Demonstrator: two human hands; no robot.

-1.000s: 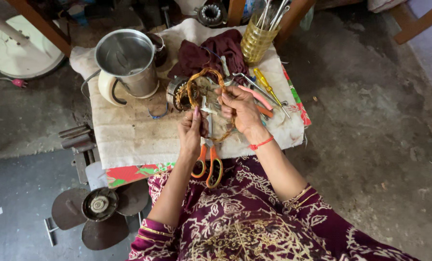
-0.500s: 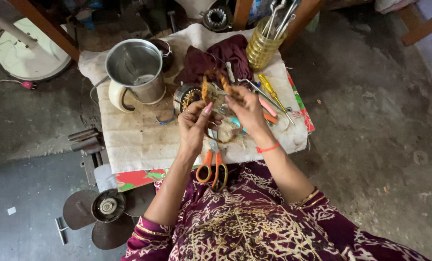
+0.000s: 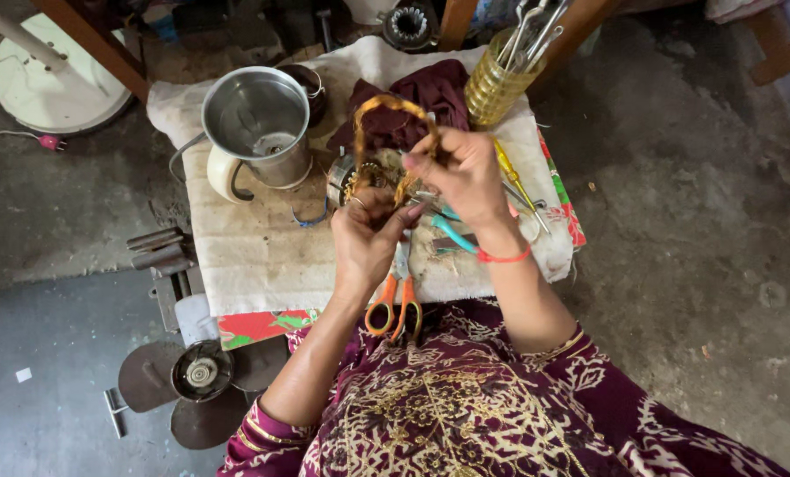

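both hands have risen since the earlier frame, lifting a copper wire loop (image 3: 395, 132) above the motor coil (image 3: 360, 177) on the cloth-covered table (image 3: 254, 256); left hand (image 3: 367, 234) and right hand (image 3: 466, 177) each pinch the loop, orange scissors (image 3: 395, 296) lying below them

Jug (image 3: 258, 128) left of hands – scissors (image 3: 397, 296) below them.

Hands at work: two, left hand (image 3: 366, 240) and right hand (image 3: 467, 177)
Orange-handled scissors (image 3: 396, 298): one
Steel blender jar (image 3: 257, 128): one
Yellow ribbed glass tool holder (image 3: 496, 88): one
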